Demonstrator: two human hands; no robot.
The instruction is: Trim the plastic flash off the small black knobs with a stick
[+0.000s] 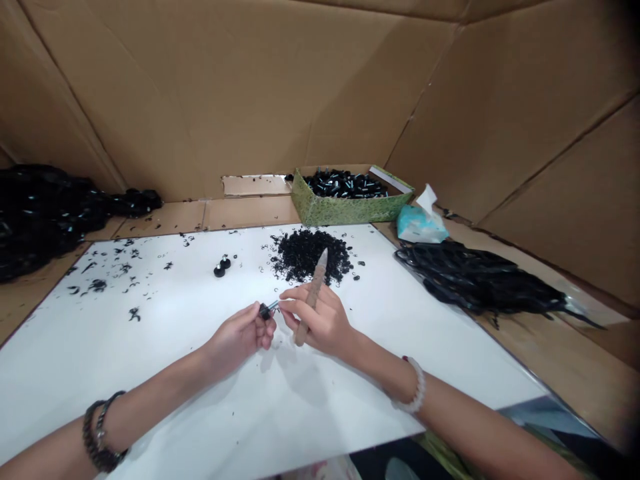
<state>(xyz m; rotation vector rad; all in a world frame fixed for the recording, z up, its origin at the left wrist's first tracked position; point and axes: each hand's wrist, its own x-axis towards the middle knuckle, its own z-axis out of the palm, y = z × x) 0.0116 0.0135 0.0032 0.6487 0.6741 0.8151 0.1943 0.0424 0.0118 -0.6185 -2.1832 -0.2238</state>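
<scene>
My left hand (249,332) pinches a black-headed screw (265,311) between thumb and fingers, its metal shank pointing right. Across my right hand (320,319) lies a knife (311,299) with a wrapped brown handle, its pale pointed blade aimed away from me. The right thumb and index fingertips meet at the shank's tip; whether they hold a small part there is too small to tell. Just beyond the hands spreads a pile of small black rings (310,253). Two more black-headed screws (221,268) stand on the white board (200,413) to the left.
A green box (330,212) full of similar screws stands at the back. Right of it are a tissue pack (423,225) and a heap of black strips (480,277). Black scraps (97,285) litter the board's left; a dark heap (45,213) lies beyond. Cardboard walls (225,93) enclose the table.
</scene>
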